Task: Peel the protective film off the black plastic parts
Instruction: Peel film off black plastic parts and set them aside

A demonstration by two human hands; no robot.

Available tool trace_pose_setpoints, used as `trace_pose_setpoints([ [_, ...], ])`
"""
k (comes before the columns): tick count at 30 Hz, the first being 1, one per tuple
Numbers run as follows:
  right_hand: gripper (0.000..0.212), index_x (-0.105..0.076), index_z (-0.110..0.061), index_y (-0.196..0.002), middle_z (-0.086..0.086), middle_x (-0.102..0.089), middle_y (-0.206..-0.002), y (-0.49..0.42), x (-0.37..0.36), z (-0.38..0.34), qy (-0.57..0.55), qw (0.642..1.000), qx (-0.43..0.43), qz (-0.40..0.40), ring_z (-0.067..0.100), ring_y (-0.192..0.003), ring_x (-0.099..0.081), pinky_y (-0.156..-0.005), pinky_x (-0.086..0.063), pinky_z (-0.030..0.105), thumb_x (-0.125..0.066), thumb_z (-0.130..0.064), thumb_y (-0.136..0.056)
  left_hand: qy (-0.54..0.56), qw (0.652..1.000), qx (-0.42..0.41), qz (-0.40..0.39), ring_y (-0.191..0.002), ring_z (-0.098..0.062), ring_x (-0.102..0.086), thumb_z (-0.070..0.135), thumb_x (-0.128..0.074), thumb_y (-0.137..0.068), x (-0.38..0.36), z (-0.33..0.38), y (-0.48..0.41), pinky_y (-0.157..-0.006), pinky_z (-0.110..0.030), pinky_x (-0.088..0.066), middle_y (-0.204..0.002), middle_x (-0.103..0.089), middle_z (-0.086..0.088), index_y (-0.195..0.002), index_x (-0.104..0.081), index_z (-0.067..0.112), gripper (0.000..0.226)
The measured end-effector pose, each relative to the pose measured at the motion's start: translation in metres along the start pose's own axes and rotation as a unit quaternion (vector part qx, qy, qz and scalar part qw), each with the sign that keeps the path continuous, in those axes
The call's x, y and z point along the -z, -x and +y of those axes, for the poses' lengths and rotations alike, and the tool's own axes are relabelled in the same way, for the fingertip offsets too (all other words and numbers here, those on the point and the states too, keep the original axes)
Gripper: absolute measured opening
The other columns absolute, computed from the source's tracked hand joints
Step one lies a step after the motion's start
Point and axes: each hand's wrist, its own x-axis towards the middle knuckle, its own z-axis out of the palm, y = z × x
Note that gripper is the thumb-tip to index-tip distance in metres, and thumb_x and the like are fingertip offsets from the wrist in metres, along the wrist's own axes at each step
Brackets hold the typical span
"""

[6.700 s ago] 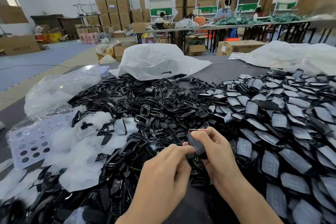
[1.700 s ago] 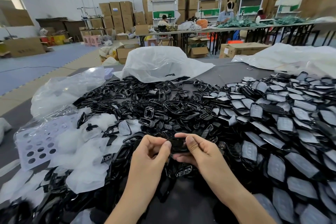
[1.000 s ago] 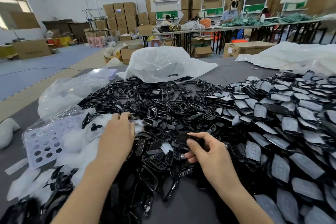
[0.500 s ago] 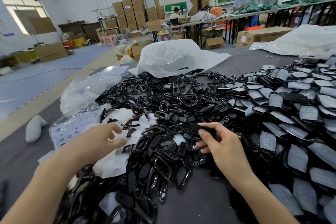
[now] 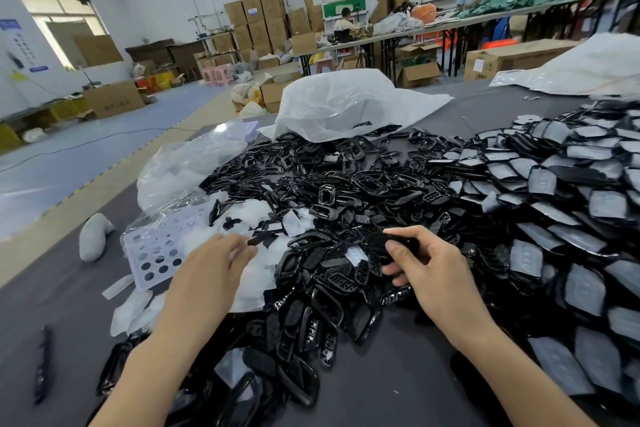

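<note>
We see the right hand point(image 5: 427, 265) with thumb and fingers curled round one black part point(image 5: 389, 242), held just above the middle heap of bare black parts point(image 5: 329, 184). We read that as keeping the piece separate so it doesn't get mixed in. The left hand point(image 5: 214, 263) reaches over the white film scraps point(image 5: 258, 274), fingers bent down onto them. This is likely the dump spot for film, keeping waste apart from parts. We can't tell whether it pinches a scrap or nothing, as the fingertips are blurred. The film-covered parts point(image 5: 554, 204) lie stacked on the right, near the right hand, so we judge supply comes from that side. A perforated tray point(image 5: 149, 253) sits beside the scraps, partly under them, on the grey table point(image 5: 398, 385).
</note>
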Motion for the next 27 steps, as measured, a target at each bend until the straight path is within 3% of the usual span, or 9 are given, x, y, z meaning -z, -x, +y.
trace_pose_setpoints([
  [2,0.019,-0.070,-0.044,-0.102,-0.006,-0.076,-0.073,0.000,0.000,0.000,0.001,1.000,-0.004,0.001,0.009,-0.066,-0.072,-0.063,-0.055,0.016,-0.065,-0.026,-0.097,0.064,0.998,0.016,-0.005,-0.078,0.004,-0.056,0.031,-0.059,-0.099,0.000,0.004,-0.005,-0.064,-0.011,-0.037,-0.085,-0.061,0.020,-0.100,-0.066,0.029,0.008],
  [3,0.019,-0.069,-0.045,-0.102,-0.006,-0.076,-0.073,-0.001,0.000,0.000,0.002,1.000,-0.007,0.001,0.010,-0.066,-0.072,-0.064,-0.055,0.018,-0.065,-0.028,-0.098,0.079,0.997,0.021,-0.010,-0.077,0.006,-0.056,0.027,-0.059,-0.099,-0.001,0.006,-0.006,-0.064,-0.008,-0.038,-0.089,-0.062,0.022,-0.112,-0.067,0.030,0.015],
  [5,0.019,-0.068,-0.047,-0.103,-0.005,-0.076,-0.073,-0.001,0.000,0.000,0.002,1.000,-0.013,0.001,0.012,-0.066,-0.072,-0.066,-0.056,0.021,-0.065,-0.030,-0.098,0.094,0.995,0.015,-0.026,-0.073,-0.006,-0.061,0.023,-0.055,-0.101,-0.003,0.008,-0.007,-0.063,-0.006,-0.042,-0.089,-0.065,0.022,-0.123,-0.062,0.032,0.024],
  [7,0.019,-0.068,-0.048,-0.104,-0.005,-0.076,-0.074,-0.002,0.001,0.000,-0.002,1.000,-0.019,0.001,0.012,-0.066,-0.073,-0.067,-0.056,0.022,-0.064,-0.030,-0.098,0.095,0.995,0.012,-0.032,-0.074,-0.016,-0.064,0.027,-0.052,-0.102,-0.003,0.012,-0.008,-0.062,-0.010,-0.044,-0.081,-0.067,0.019,-0.118,-0.061,0.032,0.018],
  [10,0.018,-0.069,-0.045,-0.104,-0.003,-0.076,-0.074,-0.002,0.001,-0.001,-0.016,0.999,-0.028,0.003,0.013,-0.068,-0.073,-0.066,-0.056,0.021,-0.065,-0.028,-0.098,0.071,0.997,-0.013,-0.006,-0.073,-0.011,-0.063,0.038,-0.048,-0.101,-0.004,0.017,-0.010,-0.063,-0.021,-0.046,-0.081,-0.067,0.011,-0.102,-0.062,0.029,0.017],
  [14,0.017,-0.073,-0.030,-0.104,0.006,-0.077,-0.084,-0.003,0.001,-0.009,-0.107,0.993,-0.050,0.010,0.017,-0.076,-0.076,-0.064,-0.059,0.023,-0.066,-0.015,-0.096,0.130,0.989,-0.050,0.047,-0.087,0.004,-0.058,0.033,-0.051,-0.100,-0.003,0.037,-0.009,-0.069,-0.009,-0.042,-0.092,-0.059,0.020,-0.092,-0.061,0.036,0.013],
  [18,0.021,-0.075,-0.015,-0.104,0.009,-0.078,-0.103,-0.005,0.003,-0.018,-0.261,0.960,-0.098,-0.030,0.022,-0.098,-0.075,-0.084,-0.061,0.029,-0.072,-0.021,-0.084,0.343,0.939,0.011,0.011,-0.071,-0.004,-0.070,0.018,-0.061,-0.097,-0.013,0.070,-0.007,-0.068,-0.015,-0.052,-0.084,-0.071,0.015,-0.093,-0.067,0.031,0.014],
  [23,0.019,-0.078,-0.016,-0.098,0.016,-0.075,-0.112,-0.004,0.002,-0.021,-0.376,0.917,-0.114,-0.063,0.028,-0.107,-0.073,-0.088,-0.059,0.030,-0.072,-0.019,-0.080,0.577,0.807,0.096,-0.079,-0.079,-0.022,-0.076,0.004,-0.060,-0.096,-0.040,0.114,0.003,-0.074,-0.026,-0.061,-0.080,-0.070,0.000,-0.102,-0.060,0.012,0.010],
  [27,0.015,-0.081,-0.021,-0.091,0.016,-0.076,-0.107,-0.008,0.004,-0.019,-0.396,0.910,-0.118,-0.040,0.027,-0.099,-0.075,-0.080,-0.060,0.027,-0.071,-0.017,-0.081,0.569,0.812,0.063,-0.110,-0.077,-0.017,-0.073,0.005,-0.056,-0.095,-0.061,0.122,0.012,-0.082,-0.032,-0.060,-0.072,-0.064,0.006,-0.117,-0.058,0.024,0.029],
])
